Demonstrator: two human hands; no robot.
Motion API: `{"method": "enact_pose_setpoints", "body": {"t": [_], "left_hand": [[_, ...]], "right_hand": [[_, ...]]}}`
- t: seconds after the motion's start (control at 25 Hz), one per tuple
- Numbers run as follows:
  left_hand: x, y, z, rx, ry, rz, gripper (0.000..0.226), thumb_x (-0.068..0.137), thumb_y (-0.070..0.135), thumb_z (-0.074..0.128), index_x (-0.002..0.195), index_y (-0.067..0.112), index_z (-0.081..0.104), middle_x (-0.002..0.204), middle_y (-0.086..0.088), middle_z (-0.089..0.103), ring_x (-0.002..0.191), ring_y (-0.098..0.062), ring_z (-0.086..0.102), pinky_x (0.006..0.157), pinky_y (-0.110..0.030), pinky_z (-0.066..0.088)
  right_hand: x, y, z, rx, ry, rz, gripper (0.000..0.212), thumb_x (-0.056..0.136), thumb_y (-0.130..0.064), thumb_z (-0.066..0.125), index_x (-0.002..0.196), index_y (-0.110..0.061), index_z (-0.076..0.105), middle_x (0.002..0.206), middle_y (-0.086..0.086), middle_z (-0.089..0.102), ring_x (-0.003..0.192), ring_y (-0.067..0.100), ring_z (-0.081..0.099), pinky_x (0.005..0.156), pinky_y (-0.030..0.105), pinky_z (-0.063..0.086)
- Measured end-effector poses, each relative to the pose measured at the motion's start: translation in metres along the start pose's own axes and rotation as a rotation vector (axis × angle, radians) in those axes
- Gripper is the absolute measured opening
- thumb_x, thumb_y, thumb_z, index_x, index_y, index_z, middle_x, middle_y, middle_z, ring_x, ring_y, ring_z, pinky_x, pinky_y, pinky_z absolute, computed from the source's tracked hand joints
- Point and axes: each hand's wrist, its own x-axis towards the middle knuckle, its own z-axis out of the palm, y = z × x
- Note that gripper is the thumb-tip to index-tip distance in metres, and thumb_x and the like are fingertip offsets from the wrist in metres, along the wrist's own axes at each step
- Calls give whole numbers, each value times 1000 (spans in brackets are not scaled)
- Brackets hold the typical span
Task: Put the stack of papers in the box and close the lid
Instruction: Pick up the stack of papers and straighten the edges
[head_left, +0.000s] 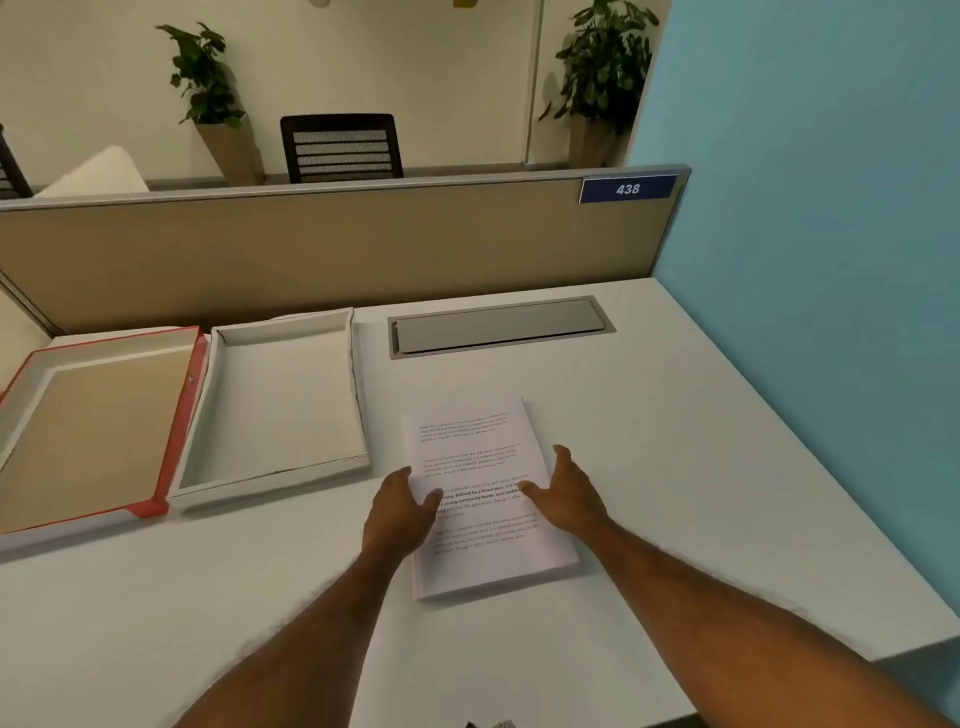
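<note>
A stack of white printed papers (480, 452) lies flat on the white desk, near its middle. My left hand (397, 512) rests against the stack's left edge with its thumb on the top sheet. My right hand (563, 493) is at the right edge, thumb on the top sheet too, fingers apart. To the left of the stack sits the open white box (280, 483), shallow and with nothing inside. Its lid (171, 441), red outside and beige inside, lies inside up beside the box at the far left.
A grey cable hatch (498, 327) is set into the desk behind the papers. A beige partition (311, 249) closes the back and a light blue wall (831, 260) the right. The desk's front right edge (909, 647) is near my right forearm.
</note>
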Motion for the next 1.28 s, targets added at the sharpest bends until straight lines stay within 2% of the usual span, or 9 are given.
{"method": "enact_pose_setpoints", "body": {"t": [0.16, 0.28, 0.44, 0.64, 0.8, 0.96, 1.04, 1.16, 1.28], "left_hand": [[14, 2, 5, -197, 20, -123, 64, 90, 37, 58, 143, 8, 38, 146, -14, 48, 132, -33, 47, 110, -45, 38], [24, 0, 4, -155, -7, -139, 60, 89, 34, 59, 140, 9, 42, 139, -12, 55, 125, -33, 53, 105, -43, 42], [33, -10, 2, -58, -47, -98, 41, 80, 32, 68, 115, 12, 60, 119, -9, 66, 105, -29, 62, 92, -40, 51], [37, -13, 4, -5, -99, -58, 56, 80, 30, 72, 127, 9, 51, 125, -12, 54, 111, -30, 58, 97, -44, 51], [41, -18, 5, -103, -121, -82, 72, 78, 29, 76, 138, 10, 42, 132, -11, 53, 113, -29, 60, 97, -46, 52], [40, -22, 7, -129, -114, -91, 73, 78, 31, 76, 139, 13, 41, 131, -11, 55, 111, -28, 62, 95, -49, 53], [39, -21, 6, -136, -108, -89, 71, 78, 31, 76, 138, 14, 41, 130, -11, 56, 110, -29, 62, 95, -49, 53], [39, -21, 5, -127, -101, -78, 70, 79, 30, 75, 138, 13, 41, 131, -11, 54, 111, -29, 61, 96, -47, 53], [38, -22, 7, -134, -90, -74, 71, 79, 30, 75, 139, 13, 40, 133, -11, 53, 113, -29, 61, 96, -47, 53]], "right_hand": [[5, -5, 6, 10, 34, 52, 85, 80, -43, 70, 144, -9, 25, 139, 15, 51, 127, 34, 49, 100, 45, 47], [14, -11, 10, 101, 47, 86, 81, 80, -42, 71, 141, -7, 30, 135, 16, 55, 120, 34, 56, 97, 45, 50], [32, -15, 4, 244, 17, 242, 82, 77, -40, 75, 139, -3, 35, 137, 17, 54, 121, 35, 57, 97, 40, 48], [46, -7, 9, 340, -40, 344, 67, 70, -47, 78, 115, 0, 62, 116, 16, 69, 100, 32, 68, 87, 41, 57], [53, -15, 13, 287, -79, 352, 73, 69, -56, 72, 119, -5, 60, 120, 14, 67, 104, 33, 66, 91, 43, 56], [53, -21, 16, 168, -75, 398, 91, 60, -63, 71, 130, -7, 52, 131, 16, 56, 117, 34, 56, 97, 44, 51], [53, -24, 20, 175, -36, 384, 85, 63, -55, 73, 129, -7, 50, 128, 15, 56, 115, 33, 57, 94, 42, 52], [56, -26, 20, 446, 5, 355, 62, 69, -34, 74, 119, -2, 56, 113, 14, 68, 94, 27, 66, 80, 35, 57], [59, -19, 16, 593, 17, 395, 54, 72, -24, 75, 117, 2, 59, 112, 17, 69, 94, 31, 68, 78, 34, 56]]}}
